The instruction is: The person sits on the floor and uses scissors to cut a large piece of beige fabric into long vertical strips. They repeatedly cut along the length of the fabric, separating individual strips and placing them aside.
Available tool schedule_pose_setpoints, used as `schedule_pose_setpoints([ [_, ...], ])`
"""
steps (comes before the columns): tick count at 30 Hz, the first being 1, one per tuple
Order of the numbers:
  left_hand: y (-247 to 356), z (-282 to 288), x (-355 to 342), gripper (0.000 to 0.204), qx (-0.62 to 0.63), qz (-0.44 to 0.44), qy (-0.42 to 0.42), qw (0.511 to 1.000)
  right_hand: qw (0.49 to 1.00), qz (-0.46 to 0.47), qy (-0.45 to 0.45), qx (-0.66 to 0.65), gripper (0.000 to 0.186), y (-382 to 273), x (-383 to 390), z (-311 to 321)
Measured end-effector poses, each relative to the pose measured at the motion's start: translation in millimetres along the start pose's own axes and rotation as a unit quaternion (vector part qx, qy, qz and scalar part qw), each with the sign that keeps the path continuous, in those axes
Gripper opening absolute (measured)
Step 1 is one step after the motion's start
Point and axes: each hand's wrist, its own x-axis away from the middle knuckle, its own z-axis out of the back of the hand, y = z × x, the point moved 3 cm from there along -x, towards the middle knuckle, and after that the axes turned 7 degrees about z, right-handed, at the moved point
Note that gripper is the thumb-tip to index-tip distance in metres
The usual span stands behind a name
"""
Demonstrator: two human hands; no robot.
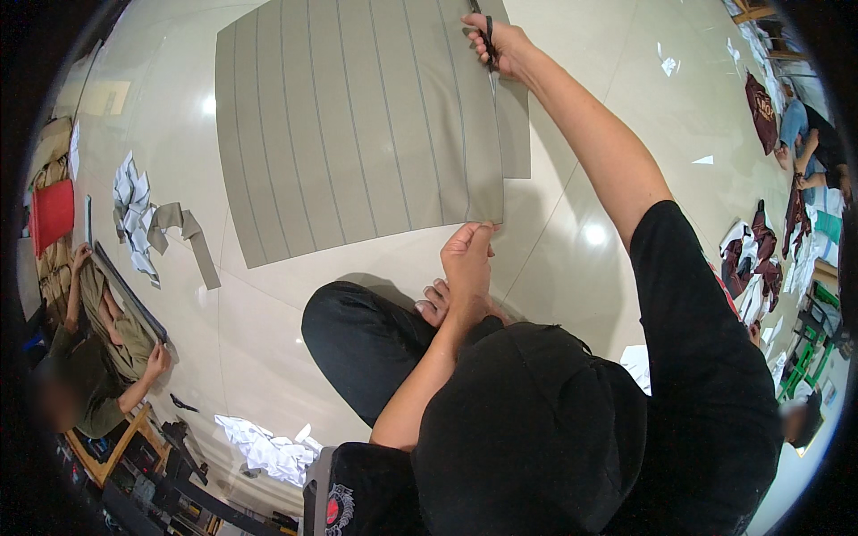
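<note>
A large grey-beige fabric piece (357, 134) with dark parallel stripes lies spread on the shiny tiled floor. At its near right corner my left hand (466, 261) pinches the fabric edge between thumb and fingers. My right arm reaches forward to the far right side. There my right hand (506, 50) grips black-handled scissors (489, 40), held over the fabric by a lengthwise edge. Beyond that edge a plain strip of the same colour (515, 134) extends to the right. The scissors' blade tips lie near the picture's top edge, so their opening is unclear.
Left of the fabric lie white crumpled scraps (134, 210) and a grey-beige offcut (192, 237). A seated person (98, 375) at the left holds a long dark strip (125, 286). More white scraps (268, 451) lie near my knee. Maroon and white cloths (755, 255) and other people are at the right.
</note>
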Motion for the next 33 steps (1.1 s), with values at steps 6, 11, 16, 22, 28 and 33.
schedule_pose_setpoints([
  [6, 1, -2, 1, 0.018, 0.004, 0.011, -0.007, 1.000, 0.999, -0.028, -0.022, 0.002, 0.033, 9, -41, 13],
  [11, 5, -2, 4, 0.018, 0.007, 0.017, 0.000, 1.000, 0.999, -0.027, -0.031, -0.019, 0.031, 9, -52, 9],
  [16, 6, -3, 6, 0.019, 0.014, 0.019, 0.002, 1.000, 0.999, -0.031, -0.032, -0.016, 0.031, 7, -56, 7],
  [22, 5, -3, 5, 0.019, 0.020, 0.018, -0.006, 1.000, 0.998, -0.036, -0.038, -0.022, 0.029, 4, -50, 7],
  [28, 6, -3, 5, 0.019, 0.011, 0.027, -0.001, 1.000, 0.999, -0.014, -0.022, 0.027, 0.028, -2, -38, 3],
  [33, 5, -3, 4, 0.019, 0.018, 0.024, -0.001, 1.000, 0.999, -0.022, -0.025, 0.043, 0.029, 1, -40, 3],
])
